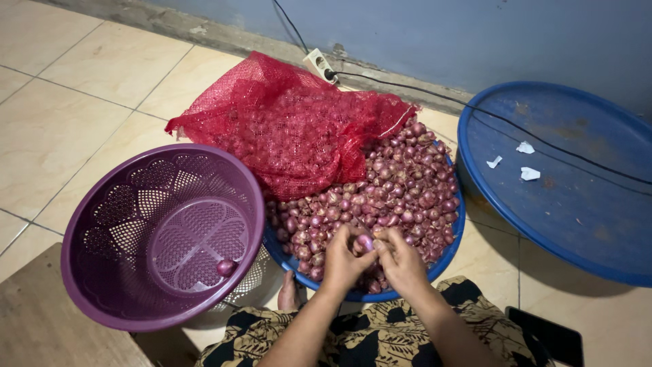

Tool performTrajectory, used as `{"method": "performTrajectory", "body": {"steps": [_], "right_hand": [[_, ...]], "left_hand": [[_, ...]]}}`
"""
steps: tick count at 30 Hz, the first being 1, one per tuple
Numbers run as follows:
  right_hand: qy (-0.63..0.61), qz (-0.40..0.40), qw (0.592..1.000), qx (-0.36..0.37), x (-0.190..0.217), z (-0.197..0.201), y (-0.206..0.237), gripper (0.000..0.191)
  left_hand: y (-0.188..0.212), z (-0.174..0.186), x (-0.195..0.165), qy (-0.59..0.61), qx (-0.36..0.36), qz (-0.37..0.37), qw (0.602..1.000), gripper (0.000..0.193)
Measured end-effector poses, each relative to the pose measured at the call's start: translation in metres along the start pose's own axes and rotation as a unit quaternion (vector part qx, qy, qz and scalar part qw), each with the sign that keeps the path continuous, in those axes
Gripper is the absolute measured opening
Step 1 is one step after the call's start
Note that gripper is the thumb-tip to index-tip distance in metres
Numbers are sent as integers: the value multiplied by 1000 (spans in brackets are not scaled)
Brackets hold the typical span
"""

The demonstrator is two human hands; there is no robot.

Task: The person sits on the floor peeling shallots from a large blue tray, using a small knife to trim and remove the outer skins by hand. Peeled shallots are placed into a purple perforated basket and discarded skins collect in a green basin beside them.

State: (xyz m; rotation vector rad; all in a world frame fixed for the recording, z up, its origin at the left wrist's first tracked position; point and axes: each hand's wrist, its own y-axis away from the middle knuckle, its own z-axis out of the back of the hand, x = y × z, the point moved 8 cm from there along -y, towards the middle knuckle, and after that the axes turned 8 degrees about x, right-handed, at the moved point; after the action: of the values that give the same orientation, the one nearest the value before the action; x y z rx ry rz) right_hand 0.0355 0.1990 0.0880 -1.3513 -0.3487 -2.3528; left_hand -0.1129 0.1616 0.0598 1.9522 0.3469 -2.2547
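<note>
One shallot was pinched between left hand and right hand fingertips, held over the blue basin so skins dropped in, purple basket alongside for peeled ones.

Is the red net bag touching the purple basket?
Apart. The head view shows bare floor tile between the red net bag and the purple basket's rim.
</note>
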Motion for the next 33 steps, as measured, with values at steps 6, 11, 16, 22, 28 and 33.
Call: {"method": "performTrajectory", "body": {"steps": [6,11,16,22,28,33], "right_hand": [[-45,-102,994,-20,-30,0,0,20],[54,-119,989,-71,-45,41,-20,31],[190,-113,971,-95,-56,62,-34,41],[280,-75,953,-86,-27,42,-48,48],[370,-143,918,-8,-20,26,-58,36],[295,-69,951,-67,-21,33,-59,41]], "left_hand": [[4,3,-19,-10,21,-48,999,44],[1,24,-43,-79,2,-33,996,46],[3,106,-71,-319,-126,-48,938,46],[32,207,-77,-456,-296,69,837,62],[6,116,-45,-369,-154,-55,915,58],[-12,28,15,-264,4,-17,964,35]]}}
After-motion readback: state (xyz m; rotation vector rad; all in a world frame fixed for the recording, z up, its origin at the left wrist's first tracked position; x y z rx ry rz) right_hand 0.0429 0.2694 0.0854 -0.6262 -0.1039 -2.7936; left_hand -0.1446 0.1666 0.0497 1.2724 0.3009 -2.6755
